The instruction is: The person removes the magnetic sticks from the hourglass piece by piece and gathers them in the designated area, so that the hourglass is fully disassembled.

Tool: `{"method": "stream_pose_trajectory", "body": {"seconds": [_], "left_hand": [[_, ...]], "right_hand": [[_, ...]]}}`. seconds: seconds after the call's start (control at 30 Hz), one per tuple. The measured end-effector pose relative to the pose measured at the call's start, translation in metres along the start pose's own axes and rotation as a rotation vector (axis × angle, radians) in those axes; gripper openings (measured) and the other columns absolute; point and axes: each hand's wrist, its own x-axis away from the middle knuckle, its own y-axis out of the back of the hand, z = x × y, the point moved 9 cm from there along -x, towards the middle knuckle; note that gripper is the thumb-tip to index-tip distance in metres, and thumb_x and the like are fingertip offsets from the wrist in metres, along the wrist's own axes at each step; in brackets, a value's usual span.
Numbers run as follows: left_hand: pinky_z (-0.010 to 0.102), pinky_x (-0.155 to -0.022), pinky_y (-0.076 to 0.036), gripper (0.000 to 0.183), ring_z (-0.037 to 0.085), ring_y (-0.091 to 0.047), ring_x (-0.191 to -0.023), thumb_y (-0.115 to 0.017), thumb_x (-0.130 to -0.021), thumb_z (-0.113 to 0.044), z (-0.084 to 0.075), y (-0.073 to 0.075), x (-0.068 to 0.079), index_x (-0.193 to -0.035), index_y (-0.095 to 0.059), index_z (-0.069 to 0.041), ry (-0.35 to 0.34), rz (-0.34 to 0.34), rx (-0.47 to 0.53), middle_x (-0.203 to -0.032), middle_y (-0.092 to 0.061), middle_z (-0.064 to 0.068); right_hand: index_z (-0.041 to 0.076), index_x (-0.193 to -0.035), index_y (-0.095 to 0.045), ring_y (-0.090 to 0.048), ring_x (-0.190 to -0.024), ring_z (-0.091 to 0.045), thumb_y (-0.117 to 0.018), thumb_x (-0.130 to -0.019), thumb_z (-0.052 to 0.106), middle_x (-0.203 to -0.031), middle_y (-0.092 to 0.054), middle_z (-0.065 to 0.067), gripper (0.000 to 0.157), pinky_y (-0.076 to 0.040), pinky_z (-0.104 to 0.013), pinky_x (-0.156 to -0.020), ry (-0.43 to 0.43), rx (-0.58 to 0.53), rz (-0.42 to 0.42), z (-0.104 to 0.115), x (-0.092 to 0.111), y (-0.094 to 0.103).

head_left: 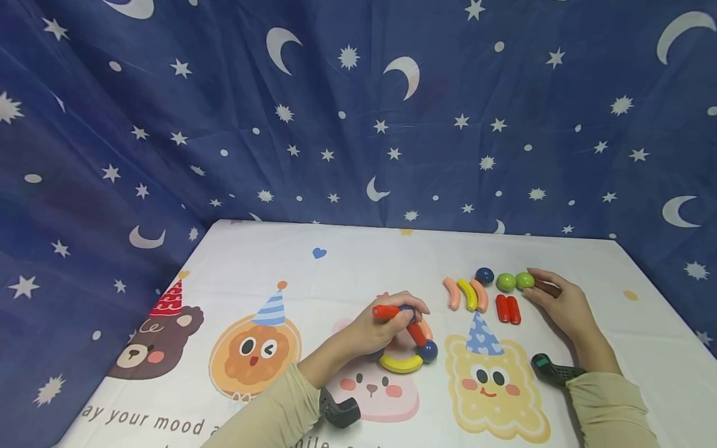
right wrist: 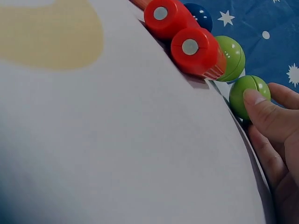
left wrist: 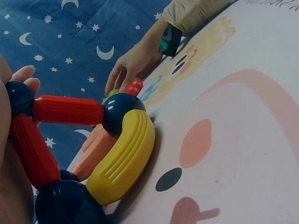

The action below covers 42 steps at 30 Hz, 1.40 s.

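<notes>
My left hand (head_left: 382, 323) grips the top blue ball (left wrist: 19, 98) of a frame of magnetic rods and balls. One red rod (head_left: 386, 312) juts leftward above this hand. Another red rod (left wrist: 67, 110) slopes from the top ball to a lower blue ball (head_left: 428, 351). At the base, a curved yellow rod (head_left: 401, 364) links that ball to a nearer blue ball (left wrist: 70, 203), with a pink rod (left wrist: 96, 151) behind. To the right, my right hand (head_left: 562, 305) pinches a green ball (right wrist: 250, 97) between thumb and fingers, beside a second green ball (head_left: 506, 282).
Left of the green balls lie a loose blue ball (head_left: 484, 275), two pink rods (head_left: 451, 294) and a yellow rod (head_left: 467, 295). Two red rods (head_left: 508, 309) lie side by side before them. A starry blue curtain (head_left: 358, 124) hangs behind the printed white tablecloth (head_left: 269, 249).
</notes>
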Motion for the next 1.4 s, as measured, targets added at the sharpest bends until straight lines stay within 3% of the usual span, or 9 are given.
{"method": "stream_pose_trajectory", "body": {"seconds": [0.3, 0.5, 0.67, 0.77, 0.9, 0.97, 1.13, 1.2, 1.4], "left_hand": [[0.022, -0.077, -0.044, 0.043, 0.006, -0.056, -0.093, -0.036, -0.093, -0.043, 0.000, -0.002, -0.002, -0.117, -0.060, -0.016, 0.007, 0.001, 0.026, -0.103, -0.067, 0.011], [0.024, -0.083, -0.045, 0.040, 0.007, -0.057, -0.094, -0.038, -0.095, -0.041, 0.001, -0.001, 0.000, -0.117, -0.059, -0.016, 0.005, 0.005, 0.018, -0.103, -0.067, 0.011], [0.026, -0.084, -0.045, 0.035, 0.007, -0.056, -0.096, -0.040, -0.096, -0.039, 0.004, 0.003, 0.003, -0.117, -0.060, -0.018, 0.044, -0.002, 0.005, -0.105, -0.066, 0.008], [0.023, -0.081, -0.045, 0.030, 0.008, -0.056, -0.095, -0.043, -0.096, -0.034, 0.003, 0.005, 0.003, -0.116, -0.060, -0.019, 0.052, -0.005, 0.016, -0.105, -0.067, 0.007], [0.025, -0.084, -0.049, 0.027, 0.017, -0.064, -0.094, -0.047, -0.098, -0.030, -0.003, 0.004, 0.001, -0.117, -0.058, -0.013, -0.035, 0.031, 0.094, -0.100, -0.070, 0.012], [0.026, -0.085, -0.050, 0.038, 0.019, -0.065, -0.092, -0.046, -0.098, -0.042, -0.005, 0.004, 0.001, -0.117, -0.056, -0.011, -0.075, 0.047, 0.089, -0.098, -0.070, 0.012], [0.022, -0.089, -0.048, 0.039, 0.010, -0.059, -0.095, -0.051, -0.096, -0.041, 0.004, 0.007, 0.003, -0.121, -0.056, -0.011, 0.005, 0.031, -0.083, -0.108, -0.065, 0.003], [0.021, -0.093, -0.047, 0.030, 0.010, -0.058, -0.100, -0.055, -0.096, -0.024, 0.008, 0.006, 0.004, -0.122, -0.057, -0.009, 0.045, 0.034, -0.148, -0.113, -0.064, 0.003], [0.020, -0.095, -0.045, 0.036, 0.010, -0.057, -0.101, -0.064, -0.089, -0.016, 0.009, -0.001, 0.003, -0.123, -0.055, -0.008, 0.087, 0.065, -0.166, -0.114, -0.062, 0.003]], "right_hand": [[0.010, -0.141, -0.044, -0.046, -0.127, -0.044, -0.058, -0.091, 0.047, -0.143, -0.044, -0.021, 0.064, -0.041, -0.052, -0.097, -0.021, -0.020, -0.013, -0.003, 0.002, 0.004], [0.010, -0.136, -0.050, -0.058, -0.119, -0.023, -0.058, -0.092, 0.043, -0.135, -0.053, -0.015, 0.055, -0.051, -0.015, -0.079, -0.001, -0.123, -0.120, 0.021, 0.004, 0.019], [0.012, -0.128, -0.058, -0.060, -0.109, -0.006, -0.061, -0.091, 0.037, -0.125, -0.061, -0.009, 0.044, -0.047, -0.008, -0.082, 0.153, -0.175, -0.162, 0.101, 0.013, 0.022], [0.009, -0.121, -0.063, -0.063, -0.107, -0.018, -0.067, -0.089, 0.023, -0.117, -0.064, -0.009, 0.036, -0.049, -0.018, -0.087, 0.344, -0.154, -0.122, 0.174, 0.034, 0.011], [0.011, -0.114, -0.067, -0.066, -0.099, -0.017, -0.076, -0.080, 0.015, -0.109, -0.066, 0.000, 0.036, -0.054, -0.028, -0.084, 0.657, -0.122, -0.018, 0.258, 0.078, -0.018], [0.014, -0.115, -0.068, -0.065, -0.099, -0.012, -0.079, -0.077, 0.019, -0.109, -0.066, 0.004, 0.040, -0.055, -0.031, -0.083, 0.784, -0.083, 0.032, 0.287, 0.102, -0.034], [0.020, -0.117, -0.066, -0.061, -0.104, -0.009, -0.078, -0.077, 0.030, -0.114, -0.063, 0.007, 0.043, -0.053, -0.031, -0.085, 0.926, 0.067, 0.080, 0.319, 0.137, -0.066], [0.021, -0.117, -0.066, -0.061, -0.104, -0.009, -0.077, -0.079, 0.031, -0.114, -0.062, 0.006, 0.041, -0.053, -0.029, -0.087, 0.914, 0.132, 0.079, 0.322, 0.141, -0.075], [0.020, -0.114, -0.068, -0.064, -0.100, -0.011, -0.079, -0.077, 0.020, -0.107, -0.067, 0.005, 0.038, -0.054, -0.029, -0.086, 0.830, 0.182, 0.046, 0.315, 0.138, -0.081]]}}
